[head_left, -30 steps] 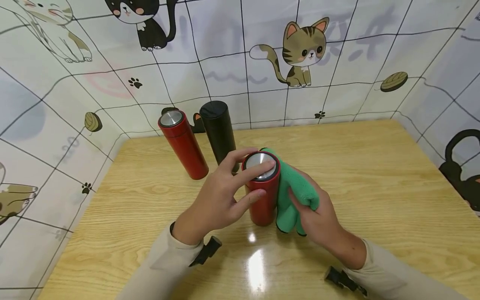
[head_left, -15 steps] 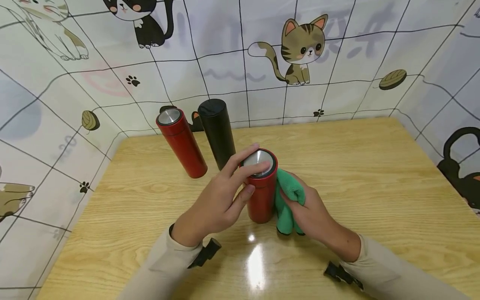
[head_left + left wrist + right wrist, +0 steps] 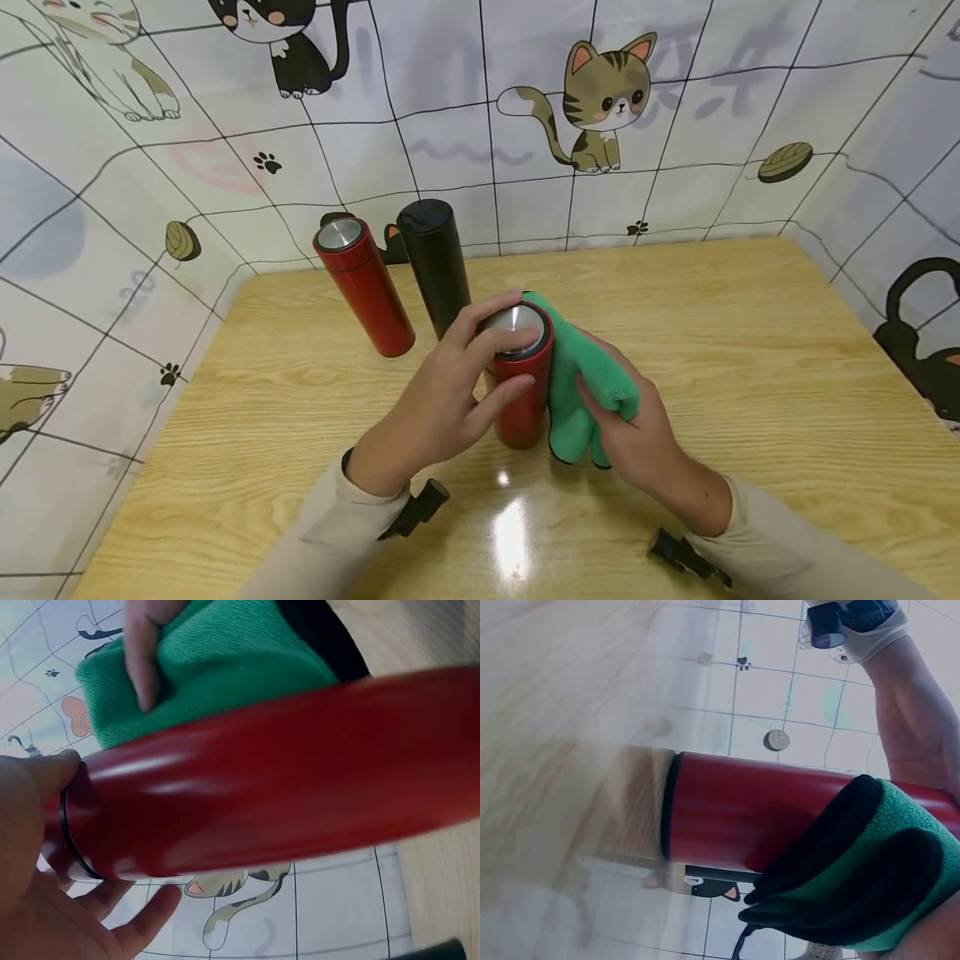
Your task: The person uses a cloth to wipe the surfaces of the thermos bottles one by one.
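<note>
A red thermos (image 3: 520,412) with a silver lid top stands upright on the wooden table in the head view. My left hand (image 3: 442,396) grips its top, with the index finger lying over the lid and the thumb along the near side. On the right side of the thermos, my right hand (image 3: 645,433) holds a folded green cloth (image 3: 581,379) with dark edging. In the left wrist view the cloth (image 3: 225,660) lies right along the thermos body (image 3: 270,780). Cloth folds (image 3: 915,817) cover part of the thermos in the right wrist view.
Behind and to the left stand a second red thermos (image 3: 365,292) and a black bottle (image 3: 435,262); my left hand hides the black one's base. A wall covering (image 3: 420,150) printed with cats and grid lines borders the table (image 3: 750,358) at the back and sides.
The cloth and right hand first drew down along the thermos, then came back up to the rim. My left thumb shifted on the thermos, which stays in about the same place.
</note>
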The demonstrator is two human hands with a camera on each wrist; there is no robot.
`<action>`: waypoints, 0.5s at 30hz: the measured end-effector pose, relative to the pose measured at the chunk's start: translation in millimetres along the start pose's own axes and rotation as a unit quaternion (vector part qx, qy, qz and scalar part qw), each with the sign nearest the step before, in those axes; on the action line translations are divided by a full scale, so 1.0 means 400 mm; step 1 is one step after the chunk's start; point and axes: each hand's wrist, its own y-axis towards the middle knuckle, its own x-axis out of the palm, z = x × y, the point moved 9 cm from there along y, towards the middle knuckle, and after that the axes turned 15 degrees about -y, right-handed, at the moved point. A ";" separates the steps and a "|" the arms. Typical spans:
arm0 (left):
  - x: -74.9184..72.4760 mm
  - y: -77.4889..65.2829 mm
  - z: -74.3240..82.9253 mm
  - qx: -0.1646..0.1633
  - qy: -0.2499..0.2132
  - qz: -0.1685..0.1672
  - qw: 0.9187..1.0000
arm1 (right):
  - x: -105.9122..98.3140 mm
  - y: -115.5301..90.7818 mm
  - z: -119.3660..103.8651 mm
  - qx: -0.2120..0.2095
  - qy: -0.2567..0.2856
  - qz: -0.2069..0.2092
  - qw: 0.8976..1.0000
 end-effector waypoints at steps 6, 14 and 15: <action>0.002 -0.012 -0.034 -0.060 -0.145 0.011 0.988 | 0.043 -0.002 0.063 0.081 -0.040 -0.083 0.992; 0.056 -0.052 -0.145 -0.207 -0.246 0.072 0.944 | 0.046 -0.009 0.084 0.095 -0.066 -0.083 0.990; 0.061 -0.055 -0.152 -0.213 -0.239 0.079 0.944 | 0.046 -0.010 0.083 0.091 -0.068 -0.079 0.990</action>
